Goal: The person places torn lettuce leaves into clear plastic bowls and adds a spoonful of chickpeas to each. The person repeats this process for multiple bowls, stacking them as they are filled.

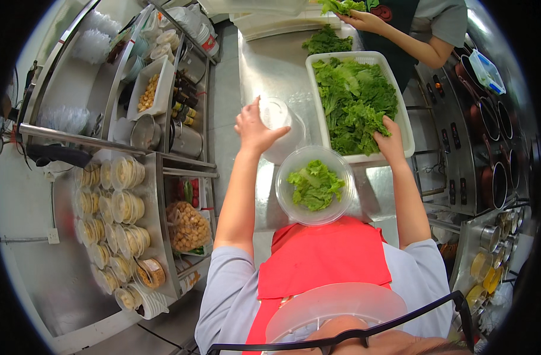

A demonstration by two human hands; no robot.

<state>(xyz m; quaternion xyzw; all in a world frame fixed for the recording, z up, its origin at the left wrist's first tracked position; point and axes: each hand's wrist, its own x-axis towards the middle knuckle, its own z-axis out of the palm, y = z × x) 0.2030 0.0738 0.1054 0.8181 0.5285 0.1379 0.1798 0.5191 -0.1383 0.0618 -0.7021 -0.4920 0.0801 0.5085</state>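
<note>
My left hand (258, 127) is open, its thumb and fingers spread around the near side of a clear plastic stack (275, 112) of what look like bowls; I cannot tell whether it touches them. At the near right corner of a white basket (410, 135), my right hand (391, 142) closes on lettuce leaves (374, 121), with some fingertips hidden in the greens. Torn lettuce (315, 185) lies in a clear round plastic bowl (286, 204) on the near edge of the metal table, right before my red apron.
Across the table (255, 65), a co-worker's hand (365, 22) holds lettuce over a loose lettuce pile (328, 41). Shelves with a tub of yellowish pieces (147, 93) and stacked lidded tubs (127, 207) stand left. Pans (499, 184) hang or rest along the right.
</note>
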